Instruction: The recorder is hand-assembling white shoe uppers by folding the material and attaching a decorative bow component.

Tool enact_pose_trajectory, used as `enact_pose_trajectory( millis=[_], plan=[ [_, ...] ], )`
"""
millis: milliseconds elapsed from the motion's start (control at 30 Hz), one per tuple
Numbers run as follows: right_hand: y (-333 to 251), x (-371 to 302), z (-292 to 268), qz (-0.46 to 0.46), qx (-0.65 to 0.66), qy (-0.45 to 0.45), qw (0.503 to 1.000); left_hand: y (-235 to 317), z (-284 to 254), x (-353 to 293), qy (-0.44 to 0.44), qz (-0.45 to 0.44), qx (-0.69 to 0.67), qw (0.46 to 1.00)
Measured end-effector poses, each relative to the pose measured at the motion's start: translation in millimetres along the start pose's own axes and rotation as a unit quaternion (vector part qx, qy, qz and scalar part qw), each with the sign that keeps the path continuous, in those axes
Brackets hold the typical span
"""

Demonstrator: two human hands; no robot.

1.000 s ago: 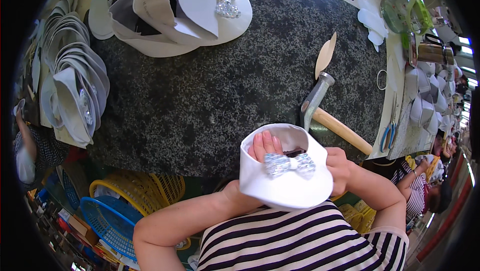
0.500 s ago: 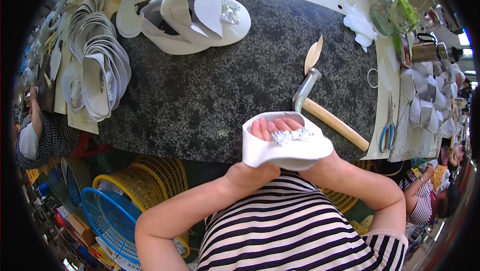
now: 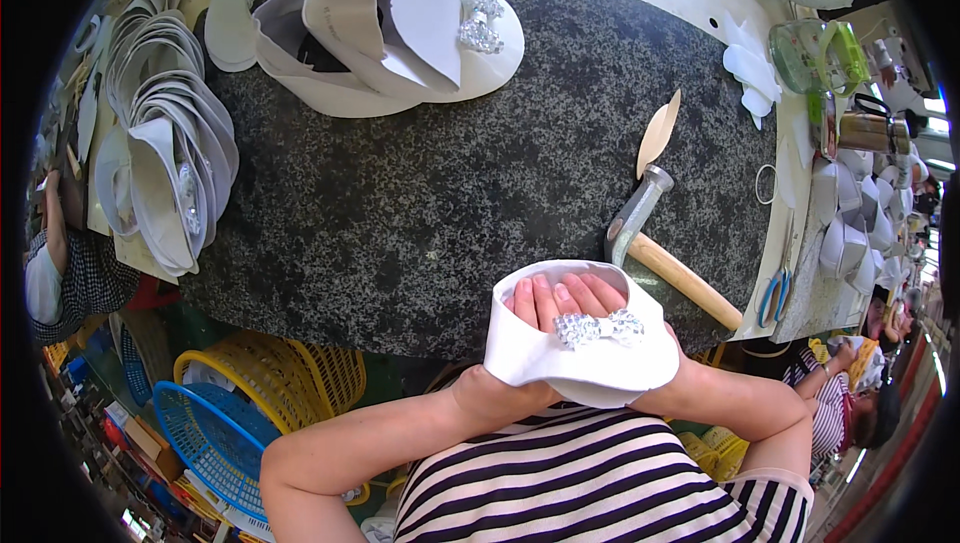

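Close to my body, beyond the near edge of the black speckled slab, I hold up a white shoe upper [image 3: 650, 368] with a glittering rhinestone bow [image 3: 600, 330] on its front. My left hand [image 3: 505, 395] is closed on its left side, and my right hand [image 3: 688, 375] grips the right side. Several fingertips show inside the upper's opening, pressed together against its inner wall. My palms and thumbs are mostly hidden behind it. A hammer [image 3: 685, 283] with a wooden handle lies just past the upper, its metal head beside a pointed beige piece [image 3: 658, 135].
The black speckled slab [image 3: 420, 203] covers most of the table. Stacked white uppers [image 3: 185, 163] stand at left, more white uppers [image 3: 370, 33] at the far side. Blue-handled scissors [image 3: 775, 293] and a green-handled jug [image 3: 820, 58] are at right. Plastic baskets [image 3: 215, 443] sit below left; co-workers are either side.
The upper, held in both hands, is a little lower in the view and its opening faces up more. The table things shift in view as my head moves; the hammer still lies there.
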State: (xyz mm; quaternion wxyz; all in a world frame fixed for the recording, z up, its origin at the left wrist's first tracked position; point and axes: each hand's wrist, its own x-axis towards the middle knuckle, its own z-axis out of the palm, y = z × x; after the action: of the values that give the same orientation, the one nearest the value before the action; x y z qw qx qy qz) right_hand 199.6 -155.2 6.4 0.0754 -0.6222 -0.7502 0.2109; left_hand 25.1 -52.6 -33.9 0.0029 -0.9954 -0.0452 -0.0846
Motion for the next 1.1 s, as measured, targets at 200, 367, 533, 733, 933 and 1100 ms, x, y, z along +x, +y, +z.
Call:
enact_pose_trajectory(
  millis=[200, 367, 533, 733, 933, 1100],
  plan=[
    [13.8, -4.3, 7.7, -0.138, 0.010, 0.135, 0.981, -9.6, -4.7, 0.3, 0.039, -0.056, -0.038, 0.997],
    [4.1, 7.7, 9.7, -0.143, -0.074, 0.313, 0.936, -33.2, -17.8, 23.8, 0.122, -0.126, -0.113, 0.978],
    [-3.4, 10.9, 1.7, -0.097, -0.132, 0.248, 0.955, -58.7, -39.9, 35.4, -0.004, -0.131, -0.223, 0.966],
    [-20.1, 7.1, 7.3, -0.070, -0.152, 0.192, 0.967, -63.8, -28.5, 38.7, 0.070, -0.152, -0.232, 0.958],
    [-20.5, 17.1, 5.3, -0.038, -0.153, 0.173, 0.972, -62.1, -32.9, 40.1, 0.024, -0.180, -0.232, 0.956],
    [-25.1, 15.6, 7.9, -0.015, -0.157, 0.148, 0.976, -55.7, -34.5, 37.2, 0.037, -0.180, -0.225, 0.957]
  ],
)
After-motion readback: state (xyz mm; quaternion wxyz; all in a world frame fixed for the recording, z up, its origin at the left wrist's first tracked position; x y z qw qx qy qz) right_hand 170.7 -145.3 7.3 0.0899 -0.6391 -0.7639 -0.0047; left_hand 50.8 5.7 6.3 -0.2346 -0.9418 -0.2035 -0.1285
